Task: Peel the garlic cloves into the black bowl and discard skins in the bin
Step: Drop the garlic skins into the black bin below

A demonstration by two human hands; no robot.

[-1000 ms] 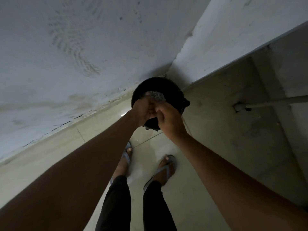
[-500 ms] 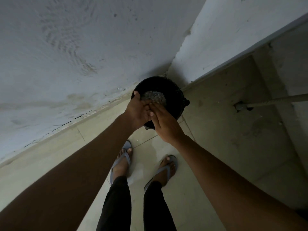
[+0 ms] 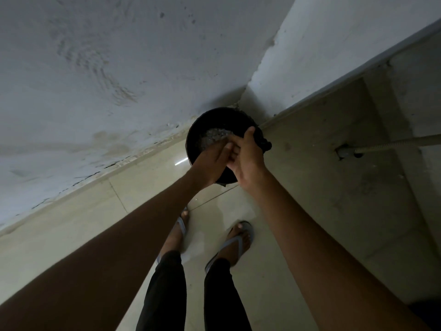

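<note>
Glossy floor tiles [image 3: 148,185], rough matt plaster wall [image 3: 119,68], black plastic-looking bin [image 3: 198,130] w/ crinkly liner.

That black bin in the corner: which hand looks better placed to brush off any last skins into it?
Probably the right hand: it is open, palm up, beside the left hand, both over the bin. Either could manage; no skins are clearly visible in them.
</note>
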